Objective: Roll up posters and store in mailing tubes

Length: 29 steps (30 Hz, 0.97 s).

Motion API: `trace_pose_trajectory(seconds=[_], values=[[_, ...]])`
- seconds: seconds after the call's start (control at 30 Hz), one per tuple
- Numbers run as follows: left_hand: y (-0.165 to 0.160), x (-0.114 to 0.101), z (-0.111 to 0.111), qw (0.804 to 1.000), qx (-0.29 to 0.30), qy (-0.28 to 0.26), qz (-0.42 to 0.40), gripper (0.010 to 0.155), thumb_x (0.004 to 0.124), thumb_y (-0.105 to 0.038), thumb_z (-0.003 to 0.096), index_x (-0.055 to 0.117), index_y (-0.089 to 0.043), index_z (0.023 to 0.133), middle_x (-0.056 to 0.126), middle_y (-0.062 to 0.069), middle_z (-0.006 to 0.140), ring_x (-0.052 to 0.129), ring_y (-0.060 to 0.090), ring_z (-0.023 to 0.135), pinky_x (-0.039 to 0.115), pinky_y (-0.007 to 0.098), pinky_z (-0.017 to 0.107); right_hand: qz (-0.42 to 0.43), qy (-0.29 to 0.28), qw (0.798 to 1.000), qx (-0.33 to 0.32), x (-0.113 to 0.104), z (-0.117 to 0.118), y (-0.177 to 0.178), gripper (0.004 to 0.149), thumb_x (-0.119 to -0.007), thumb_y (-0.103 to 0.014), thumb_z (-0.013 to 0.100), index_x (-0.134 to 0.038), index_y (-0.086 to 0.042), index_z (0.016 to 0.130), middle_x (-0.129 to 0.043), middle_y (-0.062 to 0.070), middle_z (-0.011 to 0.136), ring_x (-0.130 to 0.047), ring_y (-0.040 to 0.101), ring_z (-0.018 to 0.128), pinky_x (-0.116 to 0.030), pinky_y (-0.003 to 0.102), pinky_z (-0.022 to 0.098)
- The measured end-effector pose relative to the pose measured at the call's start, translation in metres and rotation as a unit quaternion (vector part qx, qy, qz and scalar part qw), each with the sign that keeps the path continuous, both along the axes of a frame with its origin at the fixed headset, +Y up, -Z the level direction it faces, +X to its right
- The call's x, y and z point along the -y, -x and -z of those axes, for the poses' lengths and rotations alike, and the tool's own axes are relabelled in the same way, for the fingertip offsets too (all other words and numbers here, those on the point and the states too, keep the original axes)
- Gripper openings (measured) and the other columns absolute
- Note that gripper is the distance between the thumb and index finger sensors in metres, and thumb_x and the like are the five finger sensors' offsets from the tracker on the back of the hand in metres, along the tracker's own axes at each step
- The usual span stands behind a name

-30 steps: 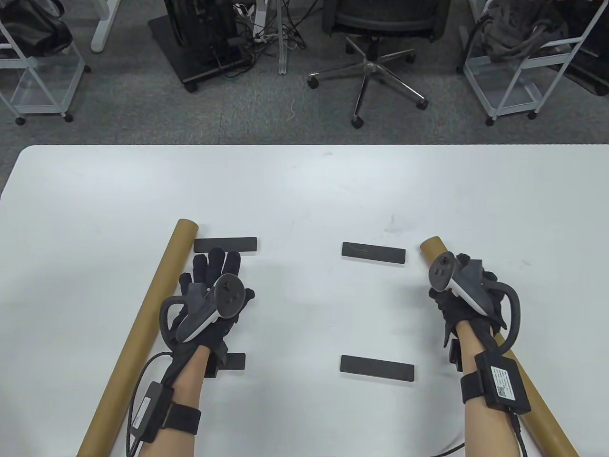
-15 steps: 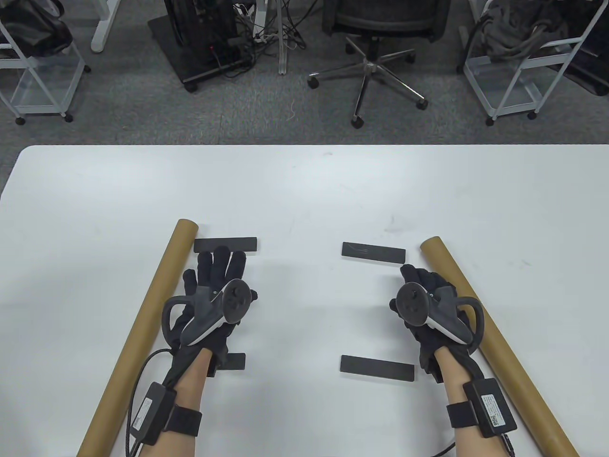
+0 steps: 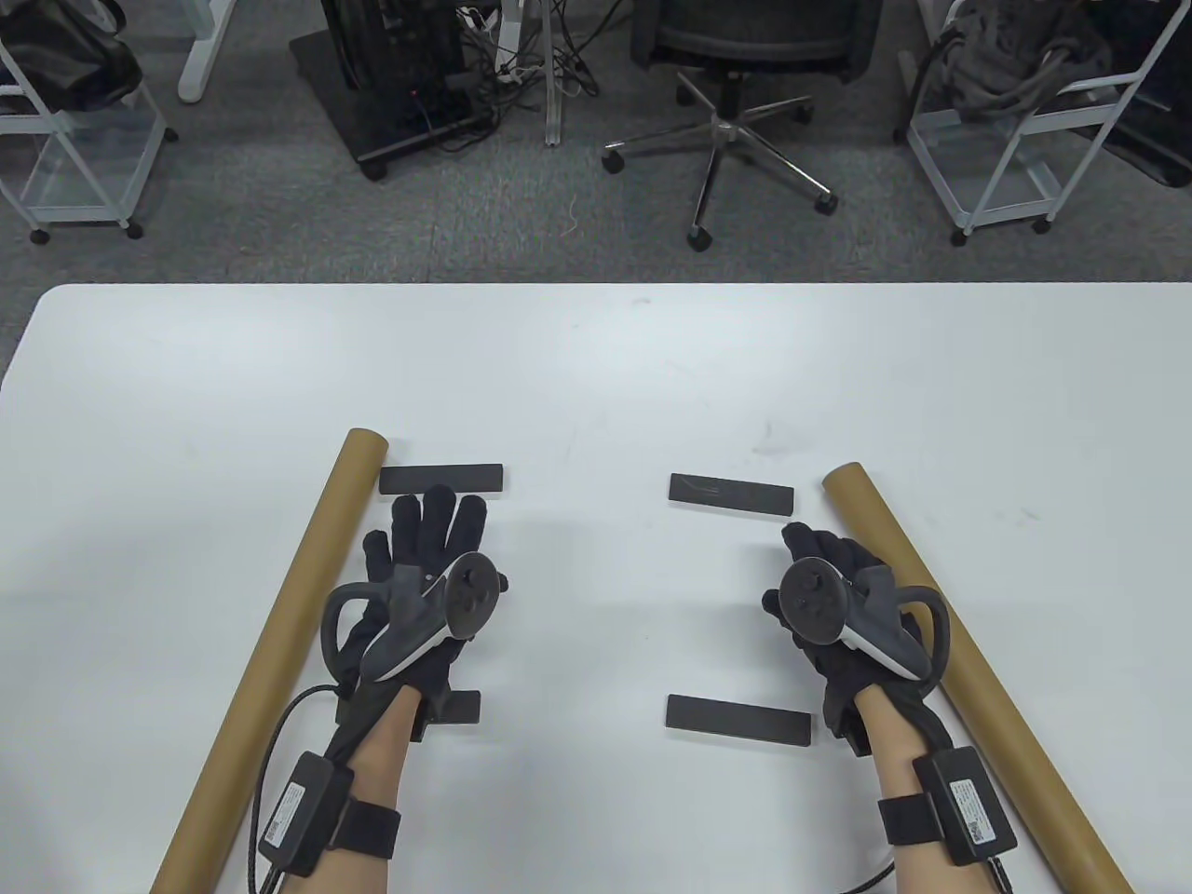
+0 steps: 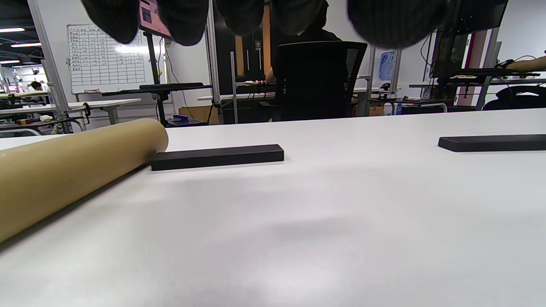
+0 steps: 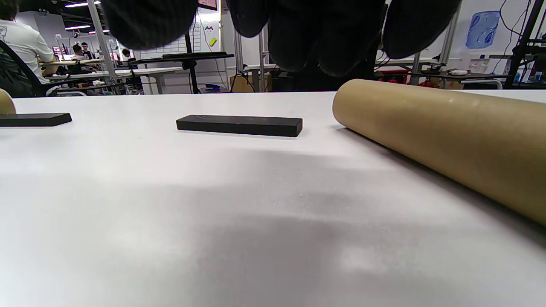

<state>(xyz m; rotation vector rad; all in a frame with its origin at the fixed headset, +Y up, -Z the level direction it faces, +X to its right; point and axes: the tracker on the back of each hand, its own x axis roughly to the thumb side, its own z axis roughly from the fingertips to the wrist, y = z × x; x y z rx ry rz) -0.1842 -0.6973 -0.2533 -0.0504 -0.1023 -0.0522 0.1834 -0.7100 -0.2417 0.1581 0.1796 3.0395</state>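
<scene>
Both the left hand (image 3: 424, 582) and the right hand (image 3: 838, 596) hover flat and empty, fingers relaxed, between two long brown cardboard mailing tubes (image 3: 279, 652) (image 3: 968, 670), over what seems a white poster pinned at its corners by four black rectangular weights (image 3: 441, 479), likely to stop curling.

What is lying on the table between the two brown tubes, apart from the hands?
In the table view, four black bars lie between the left tube and the right tube, two far, two near.
</scene>
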Motion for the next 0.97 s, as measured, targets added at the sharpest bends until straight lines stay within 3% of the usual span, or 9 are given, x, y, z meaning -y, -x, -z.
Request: trace_pose_trajectory(seconds=[0.97], values=[[-0.0003,0.0018,-0.0007,1.000,0.005,0.000,0.000,0.077,0.059,-0.057,0.0538,0.034,-0.030,0.122,0.030,0.008,0.132,0.043,0.042,0.120,0.048,0.065,0.084,0.002,0.006,1.000,0.002,0.0028,-0.0002,-0.0036,0.076,-0.064,-0.043,0.050,-0.039,-0.006,0.111,-0.056,0.026,0.113,-0.060,0.057,0.099,-0.053,0.074,0.068]])
